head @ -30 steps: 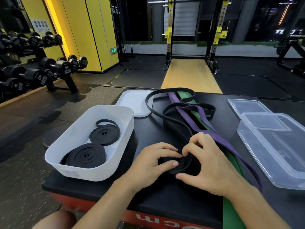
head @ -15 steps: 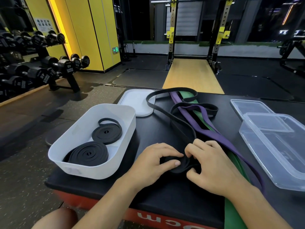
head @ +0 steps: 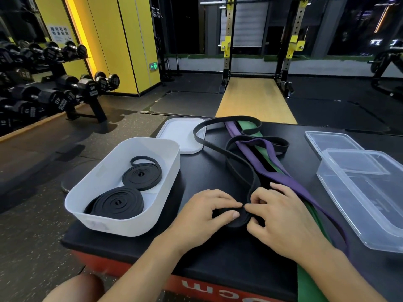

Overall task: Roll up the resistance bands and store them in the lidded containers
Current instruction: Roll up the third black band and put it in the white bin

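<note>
Keeps winding black band (head: pixel 239 222) tighter than before, lower centre on tabletop (head: pixel 218 260); left hand (head: pixel 205 212) pinches its coil, right hand (head: pixel 281 216) curls round the rim. Seems soft, springy, grippy: needs firm hold at coil edge.

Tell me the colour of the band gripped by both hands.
Black. The band shows best in the head view, the only one.

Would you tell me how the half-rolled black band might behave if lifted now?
Probably floppy: the black band trails a tail in loose curves. Likely to unwind if released: the left hand and right hand pinch its coil, and a rolled band in the white bin shows a sprung end.
</note>
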`<action>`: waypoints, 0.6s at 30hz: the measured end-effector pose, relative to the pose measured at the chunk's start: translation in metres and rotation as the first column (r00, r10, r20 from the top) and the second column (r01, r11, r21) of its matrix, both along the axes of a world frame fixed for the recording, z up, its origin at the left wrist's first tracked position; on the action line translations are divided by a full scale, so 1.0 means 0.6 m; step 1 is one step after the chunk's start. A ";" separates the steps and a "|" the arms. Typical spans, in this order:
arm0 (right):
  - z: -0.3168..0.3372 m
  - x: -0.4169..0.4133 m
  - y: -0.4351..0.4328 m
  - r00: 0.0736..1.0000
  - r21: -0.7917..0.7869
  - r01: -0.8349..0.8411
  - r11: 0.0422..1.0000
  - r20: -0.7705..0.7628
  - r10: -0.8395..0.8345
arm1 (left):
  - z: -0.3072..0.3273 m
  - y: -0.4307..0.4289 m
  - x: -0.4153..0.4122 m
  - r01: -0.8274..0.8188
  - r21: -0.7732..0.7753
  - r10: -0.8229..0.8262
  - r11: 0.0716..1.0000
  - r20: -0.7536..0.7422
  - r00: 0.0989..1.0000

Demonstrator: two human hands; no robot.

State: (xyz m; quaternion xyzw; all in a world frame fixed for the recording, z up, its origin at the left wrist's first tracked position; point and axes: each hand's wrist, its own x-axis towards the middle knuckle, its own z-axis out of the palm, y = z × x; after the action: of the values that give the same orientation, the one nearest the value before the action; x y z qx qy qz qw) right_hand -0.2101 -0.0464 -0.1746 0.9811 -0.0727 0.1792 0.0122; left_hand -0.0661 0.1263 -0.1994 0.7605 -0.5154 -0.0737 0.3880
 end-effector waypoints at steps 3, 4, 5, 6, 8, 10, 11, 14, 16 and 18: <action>-0.003 -0.003 0.000 1.000 0.004 0.010 1.000 -0.004 -0.010 | 0.001 0.000 0.000 -0.016 0.021 0.016 1.000 0.002 1.000; -0.004 -0.004 0.000 1.000 0.009 0.006 1.000 -0.005 -0.006 | 0.001 0.001 0.000 -0.024 0.019 0.024 1.000 -0.002 1.000; -0.006 -0.005 -0.001 1.000 0.018 -0.005 1.000 -0.006 0.005 | 0.000 0.001 0.000 -0.031 0.011 0.031 0.999 -0.006 0.999; -0.006 -0.006 -0.001 1.000 0.030 -0.024 0.999 -0.010 0.024 | 0.001 0.001 0.000 -0.037 0.000 0.037 0.999 -0.013 0.999; -0.006 -0.007 -0.005 0.998 0.048 -0.064 0.997 -0.016 0.064 | 0.002 0.000 0.001 -0.036 -0.014 0.036 0.999 -0.063 0.997; -0.006 -0.008 -0.008 0.995 0.047 -0.093 0.995 -0.018 0.094 | 0.005 -0.002 0.002 -0.017 -0.024 0.014 1.000 -0.144 0.989; -0.008 -0.008 -0.010 0.994 0.037 -0.104 0.994 -0.020 0.104 | 0.006 -0.002 0.003 -0.009 -0.031 0.003 0.999 -0.173 0.985; -0.017 -0.009 -0.017 0.992 -0.001 -0.126 0.992 0.017 0.126 | 0.010 0.000 0.005 0.018 -0.037 -0.024 0.999 -0.192 0.981; -0.023 -0.009 -0.021 0.990 -0.016 -0.124 0.992 0.070 0.125 | 0.009 0.001 0.006 0.032 -0.026 -0.035 0.999 -0.159 0.987; -0.024 -0.007 -0.023 0.987 -0.039 -0.125 0.991 0.101 0.129 | 0.007 0.001 0.004 0.032 -0.001 -0.032 0.999 -0.106 0.994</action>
State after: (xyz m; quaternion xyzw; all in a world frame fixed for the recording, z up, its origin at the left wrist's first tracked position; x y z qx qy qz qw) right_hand -0.2145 -0.0603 -0.1888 0.9728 -0.0075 0.2312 0.0130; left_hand -0.0638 0.1269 -0.1951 0.7473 -0.5063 -0.1202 0.4133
